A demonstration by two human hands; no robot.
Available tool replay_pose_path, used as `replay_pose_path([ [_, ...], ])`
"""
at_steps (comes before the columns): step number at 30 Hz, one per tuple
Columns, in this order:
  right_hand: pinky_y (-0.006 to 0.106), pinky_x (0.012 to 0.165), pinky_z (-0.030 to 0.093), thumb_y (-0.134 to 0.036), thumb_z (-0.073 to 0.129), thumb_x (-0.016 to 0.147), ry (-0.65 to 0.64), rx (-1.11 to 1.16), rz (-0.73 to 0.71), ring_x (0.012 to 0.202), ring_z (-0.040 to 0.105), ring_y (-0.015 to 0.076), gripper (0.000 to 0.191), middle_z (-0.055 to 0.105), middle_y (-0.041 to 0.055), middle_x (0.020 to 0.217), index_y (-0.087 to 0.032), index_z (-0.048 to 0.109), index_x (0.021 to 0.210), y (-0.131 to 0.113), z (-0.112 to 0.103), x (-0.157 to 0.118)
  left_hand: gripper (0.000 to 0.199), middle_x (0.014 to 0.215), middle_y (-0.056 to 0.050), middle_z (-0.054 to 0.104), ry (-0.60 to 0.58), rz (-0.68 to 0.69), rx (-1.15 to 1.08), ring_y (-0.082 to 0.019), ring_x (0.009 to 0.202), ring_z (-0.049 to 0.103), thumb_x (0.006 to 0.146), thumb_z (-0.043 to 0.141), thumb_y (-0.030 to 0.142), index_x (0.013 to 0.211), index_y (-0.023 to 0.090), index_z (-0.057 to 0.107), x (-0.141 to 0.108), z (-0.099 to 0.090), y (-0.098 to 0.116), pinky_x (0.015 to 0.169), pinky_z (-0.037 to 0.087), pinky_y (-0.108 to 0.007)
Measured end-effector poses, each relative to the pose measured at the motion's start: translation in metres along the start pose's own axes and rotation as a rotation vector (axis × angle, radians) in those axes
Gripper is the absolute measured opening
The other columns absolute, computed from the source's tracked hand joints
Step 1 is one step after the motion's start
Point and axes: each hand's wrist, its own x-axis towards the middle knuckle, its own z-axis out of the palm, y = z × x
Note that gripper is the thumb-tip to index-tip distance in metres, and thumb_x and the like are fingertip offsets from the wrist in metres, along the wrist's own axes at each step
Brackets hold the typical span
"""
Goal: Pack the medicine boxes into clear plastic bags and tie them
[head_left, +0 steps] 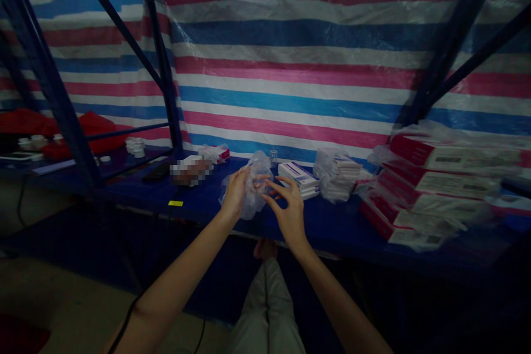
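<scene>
A crumpled clear plastic bag (254, 191) is in front of me over the blue shelf surface. My left hand (235, 191) is closed on the bag's left side, with part of its fingers hidden by the plastic. At the bag's right edge, my right hand (288, 204) has its thumb and fingers apart; whether a fingertip touches the plastic I cannot tell. Just behind the right hand lies a small stack of white and purple boxes (299, 177). A small clear glass (273, 157) stands behind the bag.
Plastic-wrapped red and white boxes (431, 182) are stacked at right, beside a bagged bundle of small boxes (338, 174). A dark flat object (156, 172), a yellow label (175, 203) and white containers (135, 147) lie left. Blue metal posts (160, 55) frame a striped sheet (286, 74).
</scene>
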Motion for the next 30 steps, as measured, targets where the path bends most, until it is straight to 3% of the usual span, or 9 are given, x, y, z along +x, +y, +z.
replay_pose_path([
  [3, 0.035, 0.078, 0.045, -0.027, 0.065, 0.073, 0.076, -0.112, -0.086, 0.089, 0.053, 0.0167, 0.012, 0.049, 0.0043, 0.117, -0.027, 0.070, 0.084, -0.003, 0.002, 0.004, 0.032, 0.075, -0.009, 0.069, -0.041, -0.043, -0.060, -0.022, 0.063, 0.065, 0.076, 0.045, 0.027, 0.100, 0.011, 0.059, -0.005, 0.001, 0.004, 0.051, 0.050, -0.031],
  [7, 0.036, 0.079, 0.044, -0.029, 0.063, 0.074, 0.162, -0.136, -0.121, 0.097, 0.051, 0.0192, 0.008, 0.053, 0.0041, 0.115, -0.025, 0.070, 0.076, -0.005, 0.001, 0.008, 0.036, 0.078, -0.010, 0.069, -0.055, -0.026, -0.019, -0.021, 0.065, 0.065, 0.079, 0.044, 0.033, 0.103, 0.011, 0.059, -0.005, -0.002, 0.008, 0.052, 0.050, -0.029],
  [13, 0.035, 0.088, 0.043, -0.034, 0.057, 0.078, 0.358, 0.074, -0.002, 0.098, 0.055, 0.0177, 0.022, 0.061, 0.0077, 0.109, -0.018, 0.069, 0.088, 0.001, -0.012, 0.028, 0.035, 0.078, -0.007, 0.068, 0.214, 0.262, 0.182, -0.016, 0.060, 0.063, 0.080, 0.040, 0.035, 0.094, 0.012, 0.063, 0.010, -0.028, 0.029, 0.048, 0.048, -0.023],
  [17, 0.035, 0.087, 0.044, -0.037, 0.057, 0.076, 0.319, 0.125, 0.116, 0.093, 0.061, 0.0199, 0.030, 0.067, 0.0079, 0.095, -0.015, 0.069, 0.092, 0.011, -0.022, 0.049, 0.034, 0.076, -0.007, 0.067, 0.207, 0.140, 0.189, -0.015, 0.054, 0.062, 0.080, 0.036, 0.032, 0.088, 0.012, 0.062, 0.023, -0.057, 0.063, 0.048, 0.048, -0.023],
  [19, 0.033, 0.077, 0.049, -0.039, 0.057, 0.075, 0.288, 0.103, 0.173, 0.080, 0.065, 0.0207, 0.032, 0.069, 0.0080, 0.085, -0.014, 0.069, 0.090, 0.016, -0.026, 0.058, 0.031, 0.079, -0.007, 0.067, 0.156, 0.066, 0.147, -0.014, 0.052, 0.061, 0.080, 0.036, 0.030, 0.090, 0.013, 0.061, 0.031, -0.069, 0.081, 0.048, 0.048, -0.023],
  [22, 0.029, 0.058, 0.050, -0.041, 0.057, 0.073, 0.186, 0.081, 0.234, 0.058, 0.064, 0.0191, 0.033, 0.068, 0.0065, 0.070, -0.012, 0.068, 0.084, 0.023, -0.029, 0.072, 0.028, 0.092, -0.006, 0.066, 0.124, 0.074, 0.054, -0.013, 0.061, 0.062, 0.081, 0.040, 0.031, 0.097, 0.017, 0.058, 0.044, -0.078, 0.094, 0.051, 0.049, -0.022],
  [24, 0.025, 0.050, 0.047, -0.040, 0.059, 0.071, 0.119, 0.109, 0.277, 0.049, 0.062, 0.0175, 0.030, 0.065, 0.0043, 0.062, -0.011, 0.067, 0.078, 0.031, -0.030, 0.079, 0.030, 0.106, -0.006, 0.062, 0.061, 0.086, 0.033, -0.013, 0.074, 0.062, 0.082, 0.044, 0.035, 0.105, 0.019, 0.055, 0.051, -0.079, 0.085, 0.059, 0.050, -0.023],
  [26, 0.023, 0.045, 0.044, -0.035, 0.061, 0.069, 0.099, 0.191, 0.352, 0.044, 0.060, 0.0155, 0.024, 0.062, 0.0014, 0.056, -0.012, 0.064, 0.072, 0.041, -0.030, 0.085, 0.038, 0.119, -0.009, 0.056, -0.043, 0.037, 0.065, -0.016, 0.090, 0.060, 0.082, 0.048, 0.040, 0.114, 0.021, 0.050, 0.053, -0.080, 0.062, 0.070, 0.050, -0.026],
  [30, 0.019, 0.042, 0.042, -0.027, 0.061, 0.068, 0.183, 0.321, 0.594, 0.038, 0.055, 0.0108, 0.014, 0.055, -0.0032, 0.047, -0.015, 0.057, 0.065, 0.065, -0.029, 0.086, 0.072, 0.131, -0.016, 0.044, -0.267, -0.063, 0.249, -0.025, 0.108, 0.051, 0.069, 0.058, 0.057, 0.128, 0.020, 0.038, 0.035, -0.087, 0.007, 0.084, 0.044, -0.035],
])
